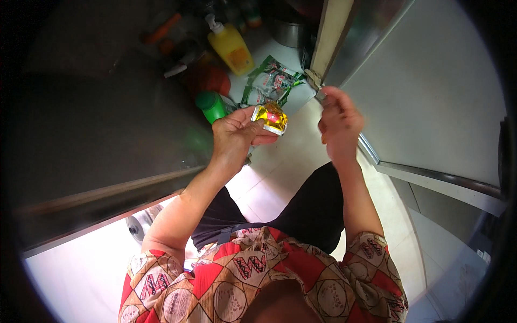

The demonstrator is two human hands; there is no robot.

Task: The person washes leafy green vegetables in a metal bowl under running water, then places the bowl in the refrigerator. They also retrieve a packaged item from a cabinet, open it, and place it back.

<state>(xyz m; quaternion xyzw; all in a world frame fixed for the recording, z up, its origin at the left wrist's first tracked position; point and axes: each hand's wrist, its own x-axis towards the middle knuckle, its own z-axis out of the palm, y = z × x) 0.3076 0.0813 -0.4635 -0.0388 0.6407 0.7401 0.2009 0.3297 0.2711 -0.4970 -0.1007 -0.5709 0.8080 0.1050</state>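
A small shiny gold packet (271, 119) with silver edges and a red mark is pinched between the thumb and fingers of my left hand (237, 132). My right hand (341, 119) is raised beside the open cabinet door, its fingers curled together and slightly blurred. Something small and greyish shows at its fingertips, but I cannot make out what it is. Just beyond the gold packet lies a crumpled green and silver bag (272, 82). A green-capped container (211, 105) is next to my left wrist, partly covered by the hand.
Inside the cabinet stand a yellow pump bottle (231, 47) and a metal pot (288, 33). An orange-handled item (163, 28) lies in the dark at the far left. A pale door (436, 91) stands open on the right; a dark panel (107, 134) fills the left.
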